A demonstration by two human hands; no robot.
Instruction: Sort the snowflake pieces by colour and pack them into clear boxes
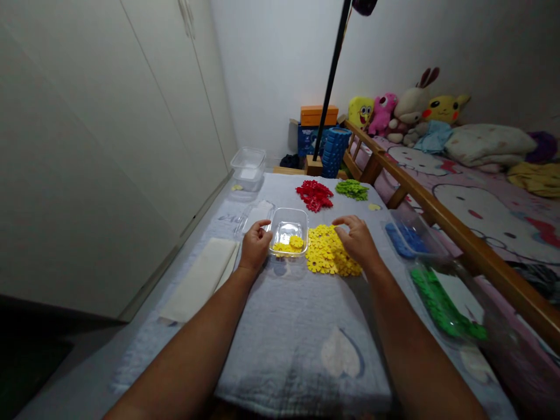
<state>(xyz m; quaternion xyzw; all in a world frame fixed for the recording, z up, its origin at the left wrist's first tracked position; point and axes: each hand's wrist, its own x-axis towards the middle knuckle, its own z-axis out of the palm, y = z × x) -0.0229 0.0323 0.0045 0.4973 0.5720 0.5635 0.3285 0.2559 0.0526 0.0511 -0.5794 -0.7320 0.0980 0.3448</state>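
Note:
A clear plastic container (289, 213) stands on the cloth-covered table with several yellow flower-shaped plastic pieces (289, 247) at its near end. My left hand (256, 246) is at the container's left side, fingers curled and the thumb and index finger at its rim. To the right of the container lies a pile of yellow flower-shaped pieces (326, 251). Over the right part of that pile is my right hand (356, 238), its thumb and index finger apart and nothing visible between them. Its other fingers are partly hidden.
Red pieces (314, 195) and light green pieces (352, 189) lie farther back. On the right sit containers of blue pieces (406, 240) and green pieces (441, 303). Left are a folded cloth (203, 277), a clear lid (257, 217) and another clear container (248, 166). A wooden bed rail (459, 224) borders the right.

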